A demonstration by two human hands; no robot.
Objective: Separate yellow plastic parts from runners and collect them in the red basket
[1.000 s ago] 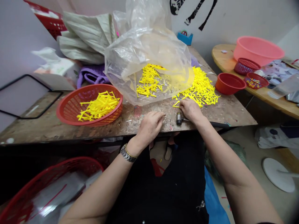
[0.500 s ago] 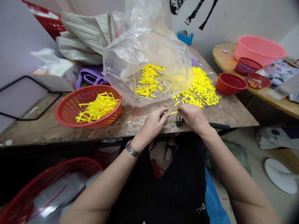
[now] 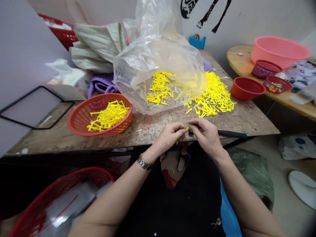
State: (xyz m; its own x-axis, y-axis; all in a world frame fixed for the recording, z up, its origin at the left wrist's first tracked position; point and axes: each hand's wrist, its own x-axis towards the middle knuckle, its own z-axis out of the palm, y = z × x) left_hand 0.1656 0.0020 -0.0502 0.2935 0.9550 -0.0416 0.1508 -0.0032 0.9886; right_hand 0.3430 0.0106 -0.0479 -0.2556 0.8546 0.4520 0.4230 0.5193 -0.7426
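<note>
My left hand (image 3: 170, 136) and my right hand (image 3: 206, 135) meet at the near edge of the worn table (image 3: 237, 117), fingertips pinched together on one small yellow plastic piece (image 3: 187, 128). A small hammer (image 3: 222, 133) lies on the table just behind my right hand, its head hidden by my fingers. Beyond them spreads a loose pile of yellow plastic pieces (image 3: 213, 95), partly inside a big clear plastic bag (image 3: 158, 62). A red mesh basket (image 3: 81, 115) to the left holds more yellow pieces.
A red bowl (image 3: 245, 88) sits at the table's right corner. A second table at right carries a pink basin (image 3: 280, 49) and small red baskets (image 3: 276, 84). Folded cloth (image 3: 98, 46) and a purple item lie at the back. A large red basket (image 3: 59, 197) stands below left.
My right hand picked a yellow piece from the pile's edge and drew back to the near table edge; my left hand came across to pinch it too. The view shifted slightly.
</note>
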